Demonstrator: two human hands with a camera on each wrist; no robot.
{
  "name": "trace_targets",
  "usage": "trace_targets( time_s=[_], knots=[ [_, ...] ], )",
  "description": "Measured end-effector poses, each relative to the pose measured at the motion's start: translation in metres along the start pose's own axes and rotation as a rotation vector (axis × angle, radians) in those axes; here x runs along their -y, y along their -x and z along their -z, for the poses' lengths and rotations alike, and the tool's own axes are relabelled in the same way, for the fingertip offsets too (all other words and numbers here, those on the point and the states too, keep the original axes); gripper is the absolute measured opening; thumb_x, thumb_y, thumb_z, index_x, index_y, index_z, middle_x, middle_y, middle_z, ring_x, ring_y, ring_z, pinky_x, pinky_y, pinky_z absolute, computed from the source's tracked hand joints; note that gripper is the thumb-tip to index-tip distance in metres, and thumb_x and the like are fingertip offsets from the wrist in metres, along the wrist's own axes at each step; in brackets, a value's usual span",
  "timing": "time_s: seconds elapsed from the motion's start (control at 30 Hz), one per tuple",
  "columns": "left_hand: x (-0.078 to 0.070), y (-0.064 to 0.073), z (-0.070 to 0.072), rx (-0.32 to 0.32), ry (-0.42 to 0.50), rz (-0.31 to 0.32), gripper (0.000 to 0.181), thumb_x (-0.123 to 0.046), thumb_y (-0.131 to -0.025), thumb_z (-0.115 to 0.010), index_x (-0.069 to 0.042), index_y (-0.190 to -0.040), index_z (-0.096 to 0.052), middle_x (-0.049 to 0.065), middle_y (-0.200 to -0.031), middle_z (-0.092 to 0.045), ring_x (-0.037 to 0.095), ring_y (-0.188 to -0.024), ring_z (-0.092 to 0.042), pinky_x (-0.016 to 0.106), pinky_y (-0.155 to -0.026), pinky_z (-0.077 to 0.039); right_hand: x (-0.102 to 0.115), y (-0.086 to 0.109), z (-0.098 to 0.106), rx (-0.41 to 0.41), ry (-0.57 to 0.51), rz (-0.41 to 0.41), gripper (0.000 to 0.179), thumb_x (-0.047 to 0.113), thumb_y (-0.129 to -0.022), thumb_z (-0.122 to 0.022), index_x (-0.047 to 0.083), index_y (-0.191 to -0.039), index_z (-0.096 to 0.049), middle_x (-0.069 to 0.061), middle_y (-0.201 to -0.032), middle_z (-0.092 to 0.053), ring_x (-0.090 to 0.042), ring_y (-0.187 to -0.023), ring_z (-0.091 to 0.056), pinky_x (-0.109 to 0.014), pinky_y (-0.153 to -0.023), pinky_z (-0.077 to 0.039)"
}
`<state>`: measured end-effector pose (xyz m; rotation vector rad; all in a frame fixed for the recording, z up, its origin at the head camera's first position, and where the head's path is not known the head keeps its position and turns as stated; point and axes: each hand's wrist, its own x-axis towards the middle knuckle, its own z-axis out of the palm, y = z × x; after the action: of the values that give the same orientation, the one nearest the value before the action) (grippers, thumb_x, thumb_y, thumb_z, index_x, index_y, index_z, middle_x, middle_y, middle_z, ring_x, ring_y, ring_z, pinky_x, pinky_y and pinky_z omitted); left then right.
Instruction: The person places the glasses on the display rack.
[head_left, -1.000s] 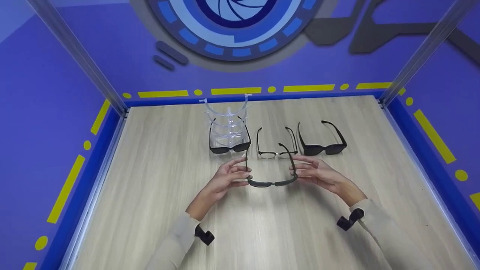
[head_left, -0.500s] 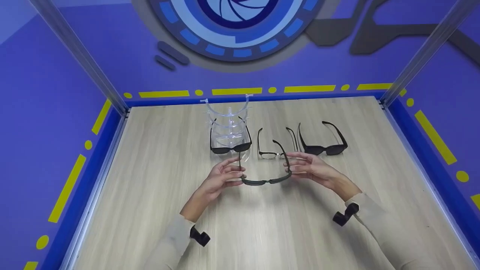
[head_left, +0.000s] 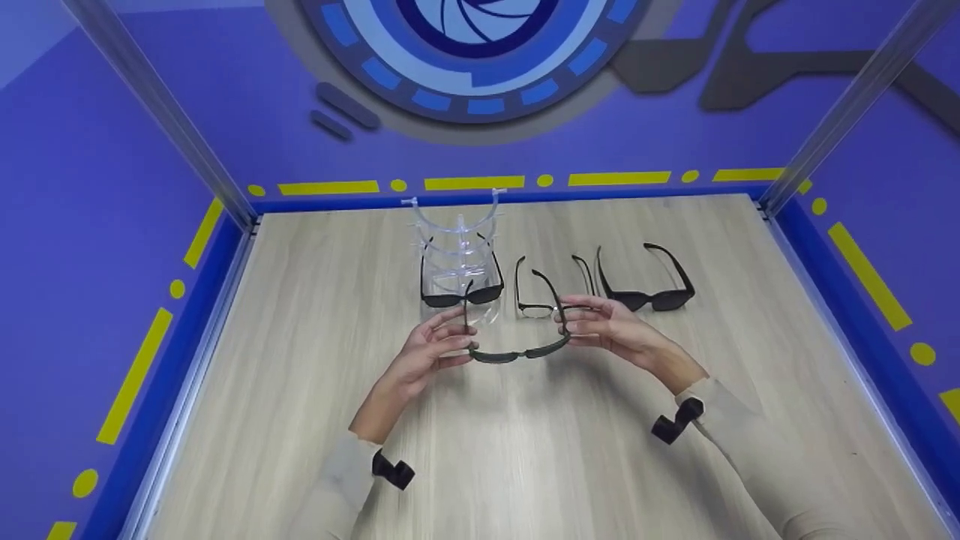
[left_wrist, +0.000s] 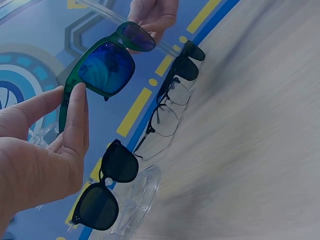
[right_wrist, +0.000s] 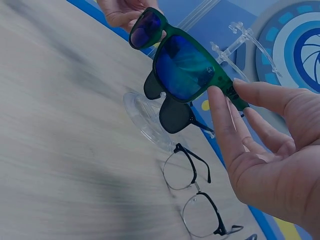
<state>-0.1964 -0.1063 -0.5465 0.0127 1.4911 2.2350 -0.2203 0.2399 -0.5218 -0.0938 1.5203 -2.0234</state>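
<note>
Sunglasses with a green frame and blue mirrored lenses (head_left: 495, 358) are held above the table, their temples unfolded and pointing away from me. My left hand (head_left: 420, 355) pinches them near the left hinge, thumb on one side and fingers on the other. At the opposite hinge, my right hand (head_left: 622, 331) holds them the same way. Just beyond is a clear display stand (head_left: 461, 225) with several curved tiers; dark sunglasses (left_wrist: 97, 205) sit low on it. Half-rim eyeglasses (right_wrist: 182, 170) lie on the table, partly hidden by my right hand in the head view.
Black sunglasses (head_left: 667, 301) lie to the right of the eyeglasses, temples open. The wooden table (head_left: 525, 465) is enclosed by a blue back wall (head_left: 262, 135) and side walls with metal corner posts (head_left: 169, 120).
Both hands have carried the green sunglasses left and slightly farther away, toward the stand. The grip looks the same, and the other glasses have stayed in place.
</note>
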Motion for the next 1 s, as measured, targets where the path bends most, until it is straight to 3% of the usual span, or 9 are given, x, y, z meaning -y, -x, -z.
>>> trace_targets(
  time_s=[0.23, 0.57, 0.87, 1.0],
  knots=[
    [-0.003, 0.004, 0.008, -0.024, -0.015, -0.015, 0.065, 0.005, -0.095, -0.065, -0.002, -0.153, -0.039, 0.001, -0.111, -0.072, 0.013, -0.098, -0.072, 0.030, -0.085, -0.064, 0.002, -0.009, -0.008, -0.038, 0.006, -0.018, 0.056, -0.008, -0.094, -0.064, 0.004, -0.146, -0.051, -0.007, -0.121, -0.071, -0.013, -0.100, -0.073, -0.034, -0.095, -0.061],
    [-0.003, 0.010, 0.019, -0.038, -0.026, -0.031, 0.069, 0.004, -0.095, -0.065, -0.001, -0.157, -0.034, 0.000, -0.113, -0.071, 0.013, -0.099, -0.072, 0.029, -0.085, -0.064, -0.002, -0.020, -0.015, -0.020, -0.028, -0.024, 0.057, -0.008, -0.093, -0.065, 0.003, -0.147, -0.050, -0.006, -0.118, -0.072, -0.013, -0.099, -0.073, -0.033, -0.094, -0.061],
    [-0.016, 0.009, 0.030, -0.025, -0.036, -0.014, 0.074, 0.008, -0.093, -0.065, -0.006, -0.158, -0.034, 0.004, -0.119, -0.069, 0.014, -0.101, -0.072, 0.029, -0.089, -0.062, -0.001, -0.033, -0.024, -0.043, -0.039, -0.026, 0.058, -0.009, -0.093, -0.064, 0.001, -0.148, -0.049, -0.008, -0.120, -0.072, -0.015, -0.098, -0.074, -0.032, -0.094, -0.061],
    [-0.023, 0.008, 0.036, -0.055, -0.040, -0.019, 0.072, 0.008, -0.092, -0.066, -0.005, -0.156, -0.037, 0.011, -0.125, -0.068, 0.015, -0.102, -0.072, 0.029, -0.089, -0.062, 0.002, -0.041, -0.030, -0.057, -0.039, -0.025, 0.059, -0.009, -0.094, -0.063, -0.002, -0.150, -0.045, -0.014, -0.127, -0.070, -0.017, -0.104, -0.074, -0.032, -0.094, -0.061]
  ],
)
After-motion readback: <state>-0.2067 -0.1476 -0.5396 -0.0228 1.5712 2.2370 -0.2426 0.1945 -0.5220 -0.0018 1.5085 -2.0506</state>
